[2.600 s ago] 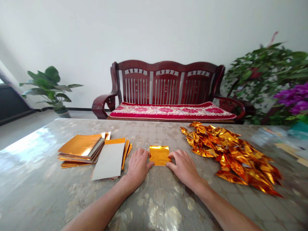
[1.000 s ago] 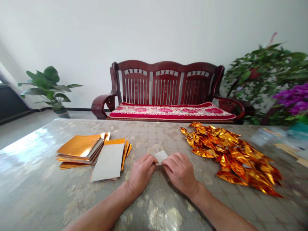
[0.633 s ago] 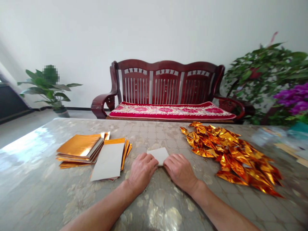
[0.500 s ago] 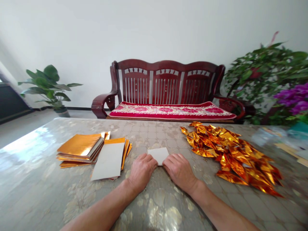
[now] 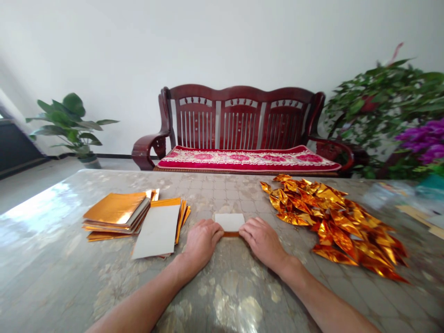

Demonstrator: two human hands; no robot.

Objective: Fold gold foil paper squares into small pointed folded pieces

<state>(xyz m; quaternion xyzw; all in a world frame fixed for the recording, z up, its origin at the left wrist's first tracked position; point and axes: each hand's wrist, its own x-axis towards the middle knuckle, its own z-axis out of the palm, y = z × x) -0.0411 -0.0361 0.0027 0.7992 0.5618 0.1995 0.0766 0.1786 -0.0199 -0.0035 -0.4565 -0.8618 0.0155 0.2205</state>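
left hand (image 5: 201,243): bare, no glove, no ring that shows.
right hand (image 5: 264,240): bare too, no glove, no ring that shows.
left arm (image 5: 145,300): bare from the wrist down to the bottom edge of the picture, no sleeve, no watch or band at the wrist.
right arm (image 5: 322,303): bare the same way, no sleeve, no watch or band.
nails: short, too small to tell more.
rest of the body: out of the picture.

No readable text, labels or numbers anywhere in view.
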